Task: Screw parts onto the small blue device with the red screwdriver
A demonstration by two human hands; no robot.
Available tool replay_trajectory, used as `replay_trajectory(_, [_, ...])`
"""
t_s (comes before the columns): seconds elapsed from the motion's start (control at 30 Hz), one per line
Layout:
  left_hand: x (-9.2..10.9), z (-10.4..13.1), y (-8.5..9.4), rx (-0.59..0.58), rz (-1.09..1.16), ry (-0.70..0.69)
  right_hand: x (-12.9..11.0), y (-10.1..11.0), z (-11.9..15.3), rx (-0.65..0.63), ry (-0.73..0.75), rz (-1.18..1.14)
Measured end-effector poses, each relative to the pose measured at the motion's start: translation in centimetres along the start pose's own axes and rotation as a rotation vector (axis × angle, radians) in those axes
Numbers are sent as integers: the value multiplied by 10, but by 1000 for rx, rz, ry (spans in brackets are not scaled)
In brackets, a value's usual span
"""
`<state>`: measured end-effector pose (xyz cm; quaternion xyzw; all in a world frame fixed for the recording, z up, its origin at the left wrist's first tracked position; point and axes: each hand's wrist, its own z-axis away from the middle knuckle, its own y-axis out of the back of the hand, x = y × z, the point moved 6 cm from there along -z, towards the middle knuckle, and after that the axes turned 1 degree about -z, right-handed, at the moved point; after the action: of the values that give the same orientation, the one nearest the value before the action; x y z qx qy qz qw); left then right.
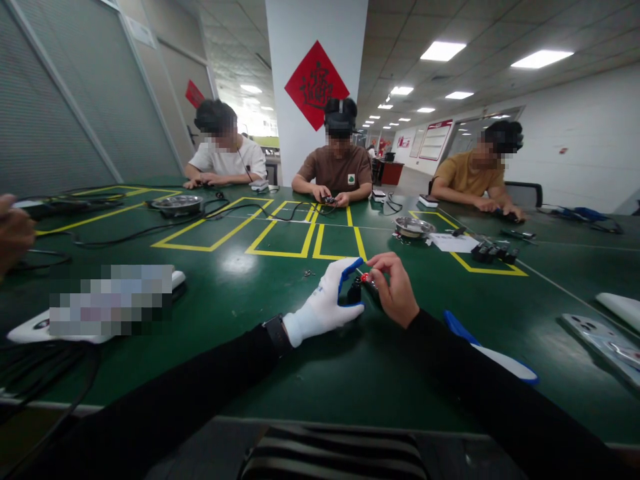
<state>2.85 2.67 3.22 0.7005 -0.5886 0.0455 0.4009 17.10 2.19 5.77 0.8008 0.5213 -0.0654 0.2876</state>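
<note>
White glove with blue fingers (350, 268) on left hand (323, 307), green table (280, 280) with yellow lines (280, 253); red diamond sign (316, 83), black sleeves (200, 387)

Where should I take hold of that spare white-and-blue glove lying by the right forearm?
Probably at the blue-edged end of the glove, coming from above; it lies flat on the table, and that end clears the right sleeve.

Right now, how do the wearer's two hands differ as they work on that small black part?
The left hand wears a white glove with blue fingertips; the right hand is bare. The left hand cups the small black part from the left side, while the right hand pinches a red-tipped piece at its top with the fingertips. Both come from black sleeves and meet over the green table.
</note>
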Motion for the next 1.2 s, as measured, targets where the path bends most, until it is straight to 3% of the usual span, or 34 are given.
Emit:
replay_trajectory(0.17, [-23,0,-16,-244,-2,127,6,-7,1,-143,-17,84])
replay_trajectory(0.4, [-39,-1,-5,-155,-217,216,5,-34,6,-534,118,497])
replay_trajectory(0.47, [-39,-1,-5,-149,-219,220,7,-39,10,-595,144,564])
replay_trajectory(0.7, [-38,-1,-5,-160,-196,246,0,-44,13,-626,261,675])
replay_trajectory(1.2, [-38,-1,-3,-150,-218,245,-14,-30,10,-532,372,488])
